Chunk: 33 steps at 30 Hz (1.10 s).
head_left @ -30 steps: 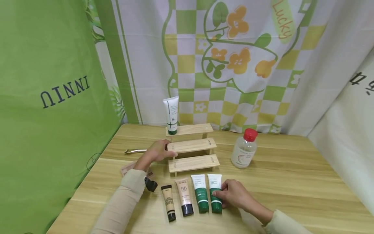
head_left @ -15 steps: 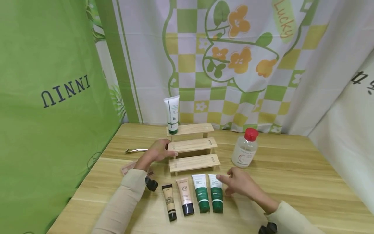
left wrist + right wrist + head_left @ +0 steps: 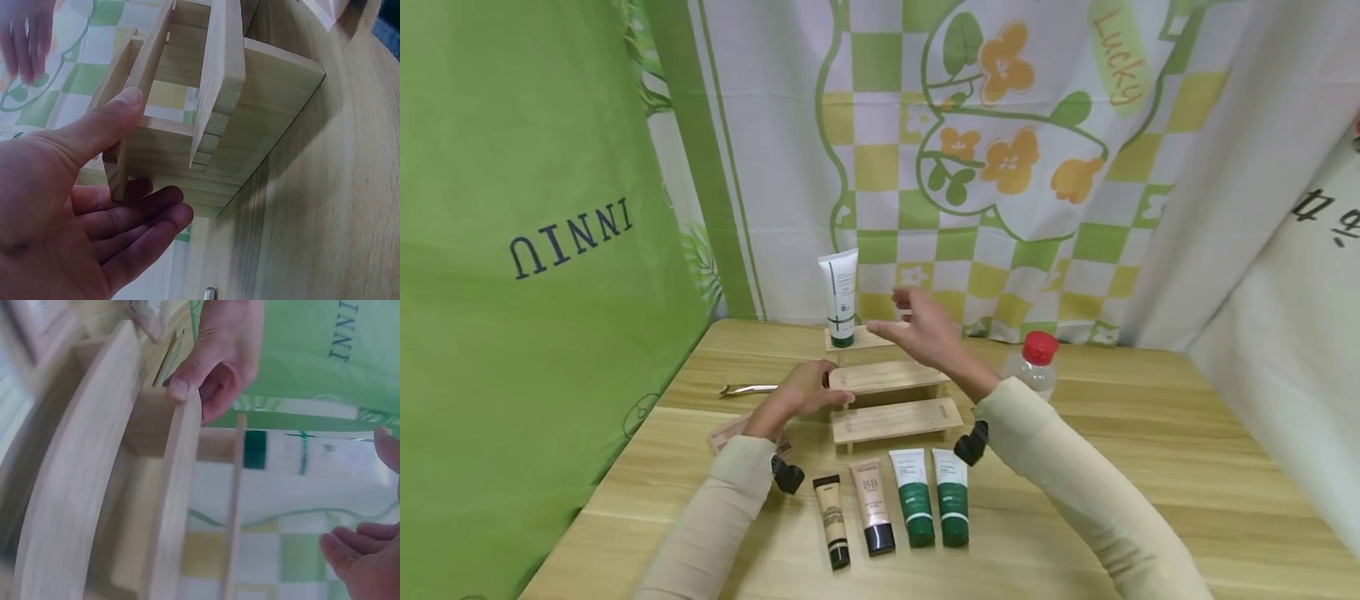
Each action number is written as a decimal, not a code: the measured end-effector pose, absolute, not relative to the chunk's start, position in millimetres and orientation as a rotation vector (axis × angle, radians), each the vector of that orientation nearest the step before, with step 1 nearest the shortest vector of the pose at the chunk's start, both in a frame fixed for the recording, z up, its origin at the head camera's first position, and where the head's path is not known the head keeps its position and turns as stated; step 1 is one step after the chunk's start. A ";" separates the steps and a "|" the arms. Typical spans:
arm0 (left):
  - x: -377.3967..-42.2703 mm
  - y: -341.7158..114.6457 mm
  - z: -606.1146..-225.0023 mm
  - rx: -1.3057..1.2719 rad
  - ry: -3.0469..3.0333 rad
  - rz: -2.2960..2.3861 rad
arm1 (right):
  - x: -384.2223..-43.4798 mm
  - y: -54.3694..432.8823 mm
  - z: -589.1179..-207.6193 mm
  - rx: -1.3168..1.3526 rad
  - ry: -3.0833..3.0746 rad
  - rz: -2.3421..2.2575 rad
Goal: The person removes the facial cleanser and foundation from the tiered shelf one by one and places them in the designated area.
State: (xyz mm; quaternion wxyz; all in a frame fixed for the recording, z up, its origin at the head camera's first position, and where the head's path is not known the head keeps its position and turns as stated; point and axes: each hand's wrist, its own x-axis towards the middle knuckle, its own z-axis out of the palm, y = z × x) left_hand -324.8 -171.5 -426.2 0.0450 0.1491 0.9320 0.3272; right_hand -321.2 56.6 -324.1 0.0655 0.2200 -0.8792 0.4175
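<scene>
A three-tier wooden stand [image 3: 895, 419] is on the table. My left hand [image 3: 805, 390] grips the left end of its middle step; in the left wrist view the thumb [image 3: 119, 112] lies on one face of the board and the fingers curl at the other. On the top step, at the left, a white squeeze tube [image 3: 841, 292] stands upright on its green cap. My right hand [image 3: 928, 333] is raised over the top step, just right of that tube, thumb and fingers spread around nothing. The right wrist view shows the fingers [image 3: 340, 550] close to the tube's upper end [image 3: 356, 456].
In front of the stand lie a beige tube [image 3: 831, 512], a pink BB cream tube [image 3: 871, 500] and two green-and-white tubes [image 3: 914, 500]. A red-capped bottle [image 3: 1040, 350] stands right, partly behind my sleeve. Left are a slim metal tool [image 3: 748, 389] and a flat pinkish case [image 3: 730, 432].
My right hand has left the rightmost green-and-white tube and moved up and left to the stand's top step. The left hand keeps its hold on the stand.
</scene>
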 end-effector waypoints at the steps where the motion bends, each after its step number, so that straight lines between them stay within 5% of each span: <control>1: -325.2 -171.6 -425.7 0.456 2.843 0.998 | -327.8 48.0 -325.6 0.657 -2.673 1.253; 19: -325.8 -171.8 -424.3 0.487 2.844 0.959 | -359.4 -6.5 -351.2 0.578 -2.575 1.500; 25: -325.4 -171.8 -425.2 0.475 2.858 0.952 | -335.5 17.5 -338.6 0.612 -2.359 1.701; 33: -325.0 -170.5 -426.3 0.434 2.853 0.917 | -264.8 113.2 -343.4 0.689 -2.316 1.660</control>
